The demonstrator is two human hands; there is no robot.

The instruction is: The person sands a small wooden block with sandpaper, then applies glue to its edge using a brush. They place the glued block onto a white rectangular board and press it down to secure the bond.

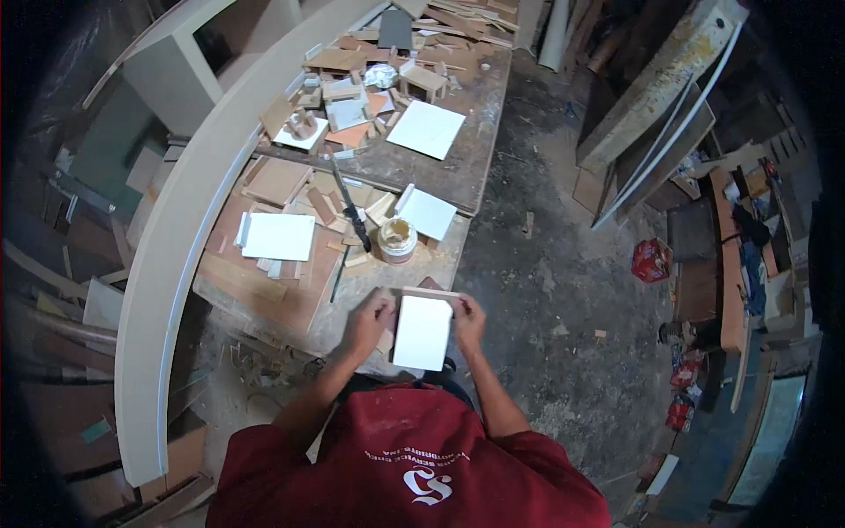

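A small white rectangular board point(422, 333) with a wooden strip point(429, 292) along its far edge is held at the near end of the workbench point(414, 172). My left hand point(370, 322) grips the board's left side. My right hand point(468, 320) grips its right side. Just beyond the board stands an open glue jar point(397, 239) with pale yellowish contents.
The bench carries several white panels point(277, 236), wood offcuts, a dark long tool point(350, 207) and small wooden box frames point(422, 81). A long curved white panel point(176, 238) runs along the left. Boards lean at the right point(656, 132); a red box point(651, 260) sits on the dusty floor.
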